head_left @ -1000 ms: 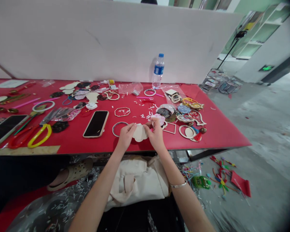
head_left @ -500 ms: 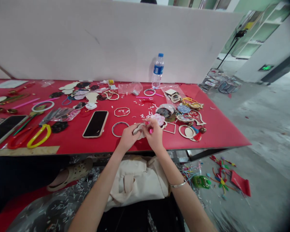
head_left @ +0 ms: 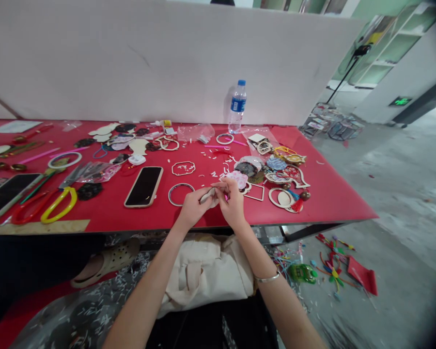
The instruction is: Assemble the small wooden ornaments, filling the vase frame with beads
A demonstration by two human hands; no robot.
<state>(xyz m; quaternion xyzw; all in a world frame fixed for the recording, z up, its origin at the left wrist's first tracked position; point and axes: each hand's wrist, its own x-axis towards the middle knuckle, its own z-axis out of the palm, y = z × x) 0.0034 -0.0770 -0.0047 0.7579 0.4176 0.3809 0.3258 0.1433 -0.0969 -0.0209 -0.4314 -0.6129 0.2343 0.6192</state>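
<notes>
Two bare hands of ours meet over the near part of the red tabletop (head_left: 330, 201), with a pale piece (head_left: 208, 195) between them. Our left hand (head_left: 195, 204) grips it from the left: the thumb lies along the near side, and the other fingers curl behind, so only a narrow, tilted strip shows above the thumb. Our right hand (head_left: 234, 205) closes in from the right — its thumb and bent forefinger come together at the piece's right end, covering most of it. We cannot make out the fingertips there, nor tell whether the lower edge touches the surface beneath.

Just beyond our left knuckles a ring (head_left: 170, 195) lies flat, with a phone (head_left: 144, 187) to its left. Past our right fingers we see a pink disc (head_left: 239, 179), close enough that we cannot tell if they touch, and a thin square frame (head_left: 263, 192) to the right. Paper scraps (head_left: 214, 174) are strewn farther in, near a small frame (head_left: 173, 168) with more bits inside it. A bottle (head_left: 237, 109) stands upright at the back — well apart from our hands. Below, between our forearms, lies a cream bag (head_left: 210, 281).
</notes>
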